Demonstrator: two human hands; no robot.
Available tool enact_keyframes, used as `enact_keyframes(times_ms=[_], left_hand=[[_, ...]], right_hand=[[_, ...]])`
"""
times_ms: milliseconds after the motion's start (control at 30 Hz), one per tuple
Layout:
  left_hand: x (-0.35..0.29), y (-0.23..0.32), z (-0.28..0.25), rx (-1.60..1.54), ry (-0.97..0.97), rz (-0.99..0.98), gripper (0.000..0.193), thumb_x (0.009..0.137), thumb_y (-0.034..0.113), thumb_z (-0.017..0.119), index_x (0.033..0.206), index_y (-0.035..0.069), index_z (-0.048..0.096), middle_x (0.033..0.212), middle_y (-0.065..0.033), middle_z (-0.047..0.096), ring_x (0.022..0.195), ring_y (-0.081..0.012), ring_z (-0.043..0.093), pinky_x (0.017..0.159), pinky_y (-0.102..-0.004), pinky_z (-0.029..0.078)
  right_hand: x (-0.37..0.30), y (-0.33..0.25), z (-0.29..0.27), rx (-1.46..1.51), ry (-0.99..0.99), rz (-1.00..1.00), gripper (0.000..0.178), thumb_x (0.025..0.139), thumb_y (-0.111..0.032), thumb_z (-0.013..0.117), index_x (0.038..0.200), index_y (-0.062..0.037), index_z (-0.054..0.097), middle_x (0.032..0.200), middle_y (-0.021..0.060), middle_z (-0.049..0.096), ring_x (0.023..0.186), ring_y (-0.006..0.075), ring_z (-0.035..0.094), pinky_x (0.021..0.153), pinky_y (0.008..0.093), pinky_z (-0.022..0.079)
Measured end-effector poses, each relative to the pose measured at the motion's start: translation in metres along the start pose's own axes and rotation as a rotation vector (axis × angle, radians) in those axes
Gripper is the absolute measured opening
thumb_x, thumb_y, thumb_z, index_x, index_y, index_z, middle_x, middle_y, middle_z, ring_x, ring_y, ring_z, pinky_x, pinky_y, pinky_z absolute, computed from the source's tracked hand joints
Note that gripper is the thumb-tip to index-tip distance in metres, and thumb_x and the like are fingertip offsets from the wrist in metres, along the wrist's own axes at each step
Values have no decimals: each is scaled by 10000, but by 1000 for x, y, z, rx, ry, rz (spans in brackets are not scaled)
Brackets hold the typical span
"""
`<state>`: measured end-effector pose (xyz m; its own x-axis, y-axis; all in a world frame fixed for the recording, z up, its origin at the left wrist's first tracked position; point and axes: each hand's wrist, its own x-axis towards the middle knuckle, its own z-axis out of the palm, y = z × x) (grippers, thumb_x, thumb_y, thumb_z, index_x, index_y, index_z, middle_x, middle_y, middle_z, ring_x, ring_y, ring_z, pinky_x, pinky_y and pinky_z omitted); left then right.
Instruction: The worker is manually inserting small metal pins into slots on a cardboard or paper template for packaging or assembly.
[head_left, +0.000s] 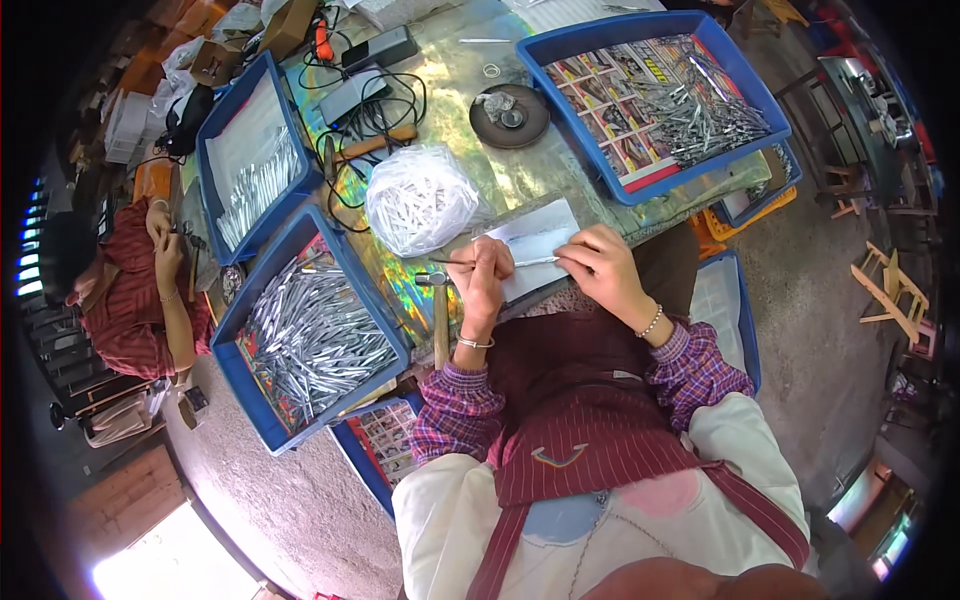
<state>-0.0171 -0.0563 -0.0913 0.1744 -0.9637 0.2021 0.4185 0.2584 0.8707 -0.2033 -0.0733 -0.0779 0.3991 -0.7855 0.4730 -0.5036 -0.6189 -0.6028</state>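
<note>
My left hand (482, 277) is closed in a fist near the table's front edge. A thin dark rod (441, 261) sticks out of its left side. Opposite it, my right hand (606, 268) pinches one end of a slim silver metal piece (537, 261), which spans the gap toward the left fist. Whether the rod and the silver piece touch inside the fist is hidden. Beneath and behind both hands lies a pale flat sheet (540, 222). Just left of my left hand is a hammer (433, 279) with a wooden handle.
Beyond the hands sit a clear bag of white sticks (420, 195) and a dark round dish (510, 115). Blue trays of silver pieces stand left (232, 372) and far right (612, 190). Cables (405, 95) tangle at the back. Another person (140, 290) works at far left.
</note>
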Motion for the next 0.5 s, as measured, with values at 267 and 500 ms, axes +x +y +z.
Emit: enact_keyframes(times_ms=[267, 500], left_hand=[[7, 30, 30, 440, -109, 63, 342, 884, 55, 441, 546, 13, 414, 485, -46, 412, 440, -116, 371, 426, -266, 286], [2, 7, 10, 151, -31, -71, 319, 852, -5, 456, 534, 4, 426, 498, -34, 455, 434, -78, 358, 415, -243, 262]], right_hand=[[-2, -1, 2, -3, 54, -1, 144, 657, -80, 737, 782, -63, 668, 740, 26, 552, 724, 213, 528, 645, 321, 411], [-9, -1, 3, 37, 38, 51, 162, 655, -74, 730, 806, -63, 676, 741, 28, 545, 737, 213, 517, 666, 329, 398]])
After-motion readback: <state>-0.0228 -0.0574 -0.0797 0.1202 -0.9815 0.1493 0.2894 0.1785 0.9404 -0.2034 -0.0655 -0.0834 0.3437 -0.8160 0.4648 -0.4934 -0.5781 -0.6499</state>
